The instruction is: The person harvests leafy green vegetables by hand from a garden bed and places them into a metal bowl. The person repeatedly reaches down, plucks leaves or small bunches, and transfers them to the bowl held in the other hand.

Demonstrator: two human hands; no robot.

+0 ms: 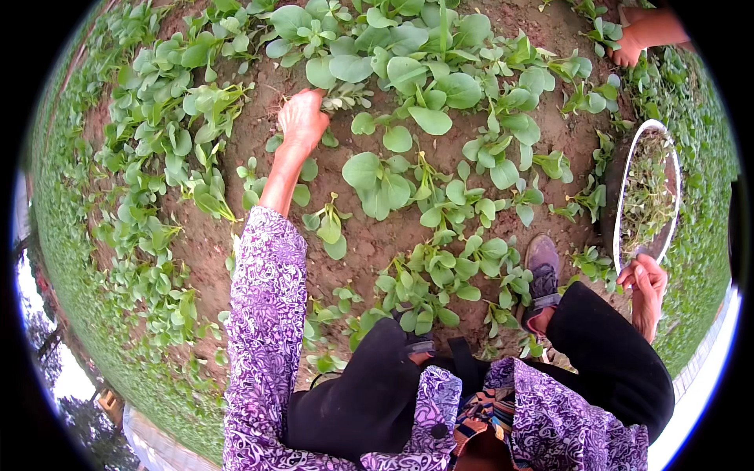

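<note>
My left hand [303, 120], at the end of a purple patterned sleeve, is closed around a small uprooted weed. The weed's pale leaves [349, 96] stick out to the right of the fist, and thin roots show on its left. Leafy green seedlings [406, 76] grow just beyond it. On the right, my right hand [647, 288] has its fingers curled at the near rim of a white-edged basin [677, 176]. Pulled weeds [645, 194] lie inside the basin.
Brown soil [330, 153] shows between more seedlings [436, 277]. My shoe [542, 265] stands among the plants near the basin. Another person's hand [629, 48] reaches down to plants at the upper right. Dense green rows [159, 147] run along the left.
</note>
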